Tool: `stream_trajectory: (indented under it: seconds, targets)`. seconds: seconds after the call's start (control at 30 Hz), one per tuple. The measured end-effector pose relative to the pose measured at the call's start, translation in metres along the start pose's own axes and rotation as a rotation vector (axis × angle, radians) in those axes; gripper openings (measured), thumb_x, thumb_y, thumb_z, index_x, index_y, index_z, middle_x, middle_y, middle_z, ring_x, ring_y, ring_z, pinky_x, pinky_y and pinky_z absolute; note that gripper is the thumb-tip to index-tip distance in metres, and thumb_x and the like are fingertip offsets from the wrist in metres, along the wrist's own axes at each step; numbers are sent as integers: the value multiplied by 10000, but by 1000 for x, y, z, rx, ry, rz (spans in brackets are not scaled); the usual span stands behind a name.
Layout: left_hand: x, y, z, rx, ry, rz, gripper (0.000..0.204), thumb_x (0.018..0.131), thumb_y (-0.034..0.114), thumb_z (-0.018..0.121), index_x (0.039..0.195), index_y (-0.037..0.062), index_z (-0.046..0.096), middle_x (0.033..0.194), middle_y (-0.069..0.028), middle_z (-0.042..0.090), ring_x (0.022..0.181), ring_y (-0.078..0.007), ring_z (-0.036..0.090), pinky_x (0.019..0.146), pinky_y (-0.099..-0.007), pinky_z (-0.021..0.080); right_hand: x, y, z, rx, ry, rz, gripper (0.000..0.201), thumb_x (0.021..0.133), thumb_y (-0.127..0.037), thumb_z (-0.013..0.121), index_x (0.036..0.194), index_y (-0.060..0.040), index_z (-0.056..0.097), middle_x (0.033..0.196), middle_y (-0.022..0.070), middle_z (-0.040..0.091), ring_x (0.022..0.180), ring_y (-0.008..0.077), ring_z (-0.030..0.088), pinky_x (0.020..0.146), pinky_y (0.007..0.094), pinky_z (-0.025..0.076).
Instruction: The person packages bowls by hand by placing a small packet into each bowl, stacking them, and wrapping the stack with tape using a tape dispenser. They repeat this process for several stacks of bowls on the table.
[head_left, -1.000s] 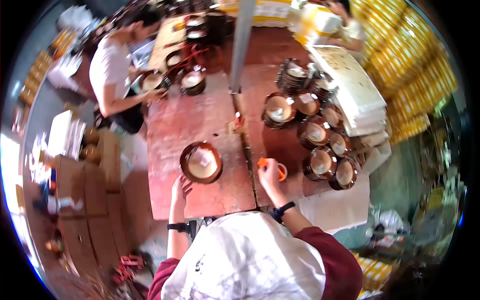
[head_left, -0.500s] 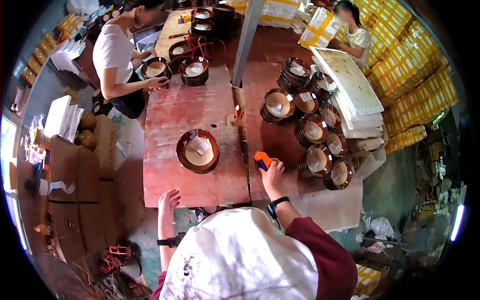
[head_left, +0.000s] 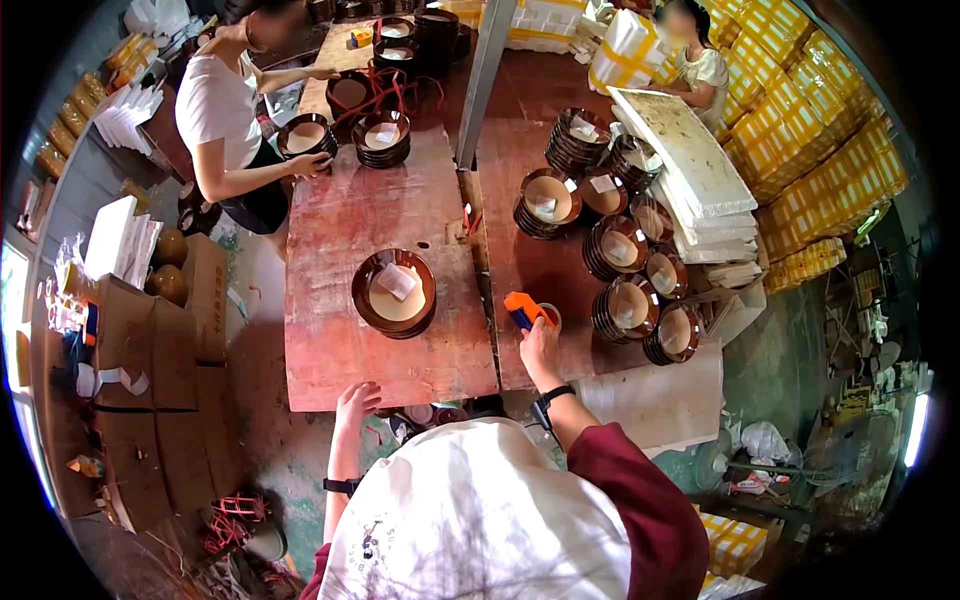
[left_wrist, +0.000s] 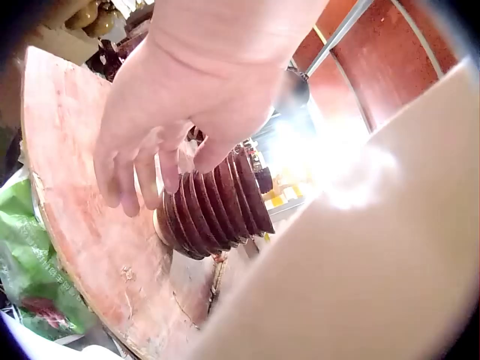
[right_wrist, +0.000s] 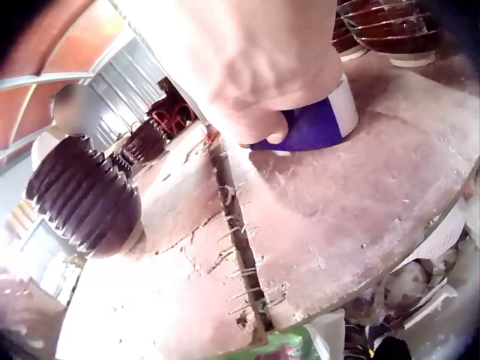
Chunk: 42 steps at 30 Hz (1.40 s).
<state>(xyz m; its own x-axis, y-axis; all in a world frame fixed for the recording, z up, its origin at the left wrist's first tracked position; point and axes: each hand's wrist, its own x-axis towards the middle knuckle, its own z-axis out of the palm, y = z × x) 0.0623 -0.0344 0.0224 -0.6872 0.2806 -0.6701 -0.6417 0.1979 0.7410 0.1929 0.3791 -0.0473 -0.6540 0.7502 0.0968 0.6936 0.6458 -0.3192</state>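
Observation:
A stack of brown glazed bowls (head_left: 394, 293) stands on the left half of the red table, a pale slip of paper in the top bowl. My left hand (head_left: 357, 405) hovers at the table's front edge, fingers loose and apart, holding nothing. In the left wrist view these fingers hang close by the bowls' ribbed sides (left_wrist: 214, 206). Right of the table's seam, my right hand (head_left: 541, 350) grips what looks like an orange and blue tape dispenser (head_left: 522, 306). Its blue and white side (right_wrist: 319, 126) shows low over the tabletop in the right wrist view, partly covered by the hand.
Several bowl stacks (head_left: 627, 307) crowd the table's right side, beside white foam boards (head_left: 690, 160). A metal post (head_left: 483, 85) rises from the seam. One person (head_left: 225, 130) handles bowls at the back left; another (head_left: 695, 70) is at the back right.
My left hand has drawn back from the bowl stack to the table's front edge. My right hand keeps hold of the orange dispenser. The person at back left has reached toward another bowl.

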Motion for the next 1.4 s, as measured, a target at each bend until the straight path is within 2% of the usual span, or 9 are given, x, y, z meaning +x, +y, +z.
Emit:
stream_trajectory:
  seconds: [0.03,0.17,0.4,0.57,0.83,0.97,1.17,1.3,1.4]
  targets:
    - [-1,2,1,6,-1,0,381,1010,301,549,1259,30,647,1205,-123,725,1047,-240,696,909,-363,517,2,-3,-2,27,-11,27,271,877,-172,736,1014,11,589,920,210,687,979,410,637,896,505,490]
    - [-16,18,9,79,3,224,301,1012,219,572,1201,4,666,1144,-96,736,1006,-187,691,878,-310,519,-8,-49,-98,259,104,-481,273,851,-105,721,1041,21,572,1003,235,671,1006,441,623,928,517,493]
    - [-93,126,44,1,-262,654,267,1049,183,570,1198,-25,647,1156,-100,708,1081,-174,650,966,-309,486,-23,-141,-243,407,-145,-990,295,715,70,635,1000,18,575,973,192,632,1013,424,622,991,485,490]
    - [-144,188,49,228,-335,995,313,1039,205,577,1248,-24,617,1234,-130,669,1182,-230,608,1029,-346,447,-40,-177,-278,408,-217,-975,310,722,44,662,1021,26,581,1000,202,636,1033,426,616,988,475,493]
    - [-145,194,54,310,-370,905,138,963,70,661,1060,-29,659,1027,-136,674,1010,-268,655,877,-360,513,-52,-188,-277,410,-391,-890,287,785,-27,715,1022,24,563,993,225,632,1019,444,614,934,475,502]
    - [-136,186,59,420,-231,1084,103,877,-38,671,979,-33,655,949,-148,674,911,-312,667,789,-361,528,-52,-185,-280,349,-580,-782,354,829,-130,772,1083,20,577,999,217,650,1023,442,624,893,454,505]
    - [-122,176,72,444,-100,929,176,823,-129,590,956,-36,656,863,-157,694,749,-298,690,706,-352,546,-40,-186,-287,505,-958,-677,418,939,-276,710,1186,32,573,1058,269,675,996,437,656,844,459,511]
    - [-111,165,79,253,-174,645,245,788,-166,468,940,-80,641,823,-129,693,813,-167,705,759,-283,544,-18,-169,-282,376,-1083,-701,444,962,-351,682,1154,34,577,1036,286,669,982,417,671,831,461,515]
    - [-96,157,81,82,-98,669,218,817,-144,444,871,-76,644,775,-60,680,777,-115,646,713,-269,522,-4,-169,-291,262,-1147,-722,475,963,-384,674,1117,56,585,1022,291,666,956,413,664,836,449,513]
